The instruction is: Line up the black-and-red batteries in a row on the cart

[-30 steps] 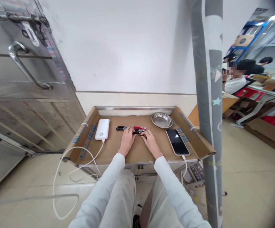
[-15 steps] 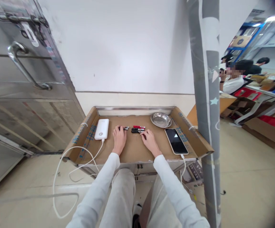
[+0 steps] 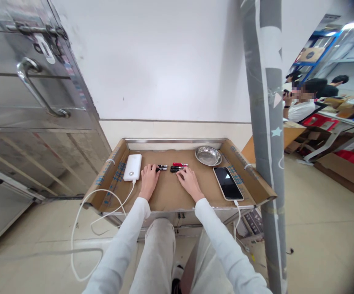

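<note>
My left hand lies over the cardboard-lined tabletop, fingers spread and slightly bent. Its fingertips reach the left ends of dark marker pens, which lie side by side pointing right. Across a small gap, my right hand has its fingers bent and apart at the right ends of a second group of black marker pens. Those fingers partly cover the pen ends; whether they press on them I cannot tell. A red marker pen lies just behind this group.
A white power bank with a cable lies left. A shallow metal bowl stands back right, with a cabled smartphone before it. Rolled cardboard edges flank the tabletop. A wrapped pole rises right; people sit beyond.
My left hand has shifted left and its fingers have spread, showing more of the pens beside it. My right hand has moved slightly left against its pens. The view has tilted a little.
</note>
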Available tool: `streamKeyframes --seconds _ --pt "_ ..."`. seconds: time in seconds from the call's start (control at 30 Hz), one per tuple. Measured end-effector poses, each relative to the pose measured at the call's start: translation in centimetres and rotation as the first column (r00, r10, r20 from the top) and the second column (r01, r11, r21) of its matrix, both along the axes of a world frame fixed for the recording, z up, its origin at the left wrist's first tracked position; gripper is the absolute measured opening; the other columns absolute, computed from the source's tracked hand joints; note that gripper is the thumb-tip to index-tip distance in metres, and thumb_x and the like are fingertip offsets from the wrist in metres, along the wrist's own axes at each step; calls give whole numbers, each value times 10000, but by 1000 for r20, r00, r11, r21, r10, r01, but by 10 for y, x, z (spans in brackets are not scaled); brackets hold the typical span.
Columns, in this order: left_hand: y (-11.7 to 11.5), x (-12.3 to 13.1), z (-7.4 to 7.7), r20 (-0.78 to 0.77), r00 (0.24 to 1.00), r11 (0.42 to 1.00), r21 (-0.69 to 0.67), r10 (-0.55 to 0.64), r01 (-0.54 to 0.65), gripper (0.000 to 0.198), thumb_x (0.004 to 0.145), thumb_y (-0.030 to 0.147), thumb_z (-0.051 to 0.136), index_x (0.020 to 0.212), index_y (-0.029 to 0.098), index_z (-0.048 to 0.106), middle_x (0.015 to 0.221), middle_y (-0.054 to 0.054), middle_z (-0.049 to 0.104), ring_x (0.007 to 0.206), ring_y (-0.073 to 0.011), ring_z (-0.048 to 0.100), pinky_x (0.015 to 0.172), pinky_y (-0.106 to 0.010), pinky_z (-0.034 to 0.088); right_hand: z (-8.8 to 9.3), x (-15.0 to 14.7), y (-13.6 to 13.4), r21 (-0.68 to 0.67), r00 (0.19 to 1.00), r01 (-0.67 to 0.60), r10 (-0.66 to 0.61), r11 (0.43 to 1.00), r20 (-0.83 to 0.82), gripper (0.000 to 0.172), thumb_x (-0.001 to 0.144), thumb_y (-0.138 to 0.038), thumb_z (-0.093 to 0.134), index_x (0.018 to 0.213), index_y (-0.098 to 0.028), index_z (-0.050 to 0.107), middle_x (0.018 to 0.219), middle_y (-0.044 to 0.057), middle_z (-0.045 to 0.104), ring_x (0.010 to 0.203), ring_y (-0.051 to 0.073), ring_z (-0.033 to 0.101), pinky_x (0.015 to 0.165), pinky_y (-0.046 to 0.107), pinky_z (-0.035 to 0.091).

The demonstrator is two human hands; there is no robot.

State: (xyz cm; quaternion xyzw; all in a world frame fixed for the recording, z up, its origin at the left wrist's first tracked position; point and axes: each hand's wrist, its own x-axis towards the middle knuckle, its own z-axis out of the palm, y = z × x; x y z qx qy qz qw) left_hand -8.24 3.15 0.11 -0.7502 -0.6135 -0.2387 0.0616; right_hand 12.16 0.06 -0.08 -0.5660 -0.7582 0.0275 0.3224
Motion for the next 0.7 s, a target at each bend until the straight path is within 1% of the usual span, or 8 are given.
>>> streamKeyframes --seconds 0.17,0.23,0.3,0.37,0.43,0.5,0.57,0.7 --pt "-13 -14 -6 117 992 997 -46 -56 61 184 890 306 479 1010 219 589 1004 -87 587 949 -246 515 838 -388 395 -2 3 1 3 982 -12 13 1000 -188 188 891 -264 454 918 -225 637 929 63 576 895 196 544 841 352 402" --pt "-18 -13 -8 252 963 993 -47 -91 106 174 883 299 496 998 215 596 991 -76 600 952 -236 534 849 -386 410 -2 1 -1 -2 942 -30 28 1000 -334 212 896 -304 445 950 -220 632 955 66 581 888 188 554 844 348 420" --pt "-21 -6 -7 415 894 978 -43 -168 204 178 880 301 505 1000 211 601 990 -65 603 936 -213 559 845 -364 436 0 -3 -3 -36 866 -58 32 998 -500 245 888 -361 453 982 -212 624 990 71 592 848 172 565 806 326 448" --pt "-24 7 0 538 802 943 -37 -260 331 187 877 310 510 1002 217 614 995 -55 597 905 -187 578 823 -333 462 1 -8 -2 -128 738 -98 -14 987 -674 296 864 -429 477 1011 -208 610 976 63 617 744 145 569 711 291 474" --pt "-24 23 10 583 747 908 -36 -320 418 190 867 309 526 1004 230 630 978 -48 593 889 -178 581 800 -318 476 3 -11 0 -234 544 -183 -100 955 -833 343 817 -479 526 1004 -203 606 904 40 645 630 118 556 599 257 472" --pt "-24 37 22 625 701 890 -21 -344 455 207 854 298 545 1032 231 626 980 -48 595 890 -173 580 774 -303 485 3 -11 3 -278 324 -310 -174 909 -930 349 757 -473 604 961 -190 624 826 22 659 576 105 555 540 239 466" --pt "-24 48 33 688 645 891 4 -333 455 240 840 296 564 1063 216 606 1020 -55 599 886 -166 583 765 -295 489 2 -9 5 -267 158 -415 -220 870 -963 314 702 -413 681 901 -173 652 787 26 670 590 112 581 551 243 487" --pt "-21 53 48 801 531 913 44 -274 406 286 819 319 589 1083 208 585 1030 -49 625 860 -151 592 781 -283 485 0 0 5 -259 31 -510 -284 820 -958 223 691 -311 714 861 -169 686 817 51 695 684 134 633 658 271 549"
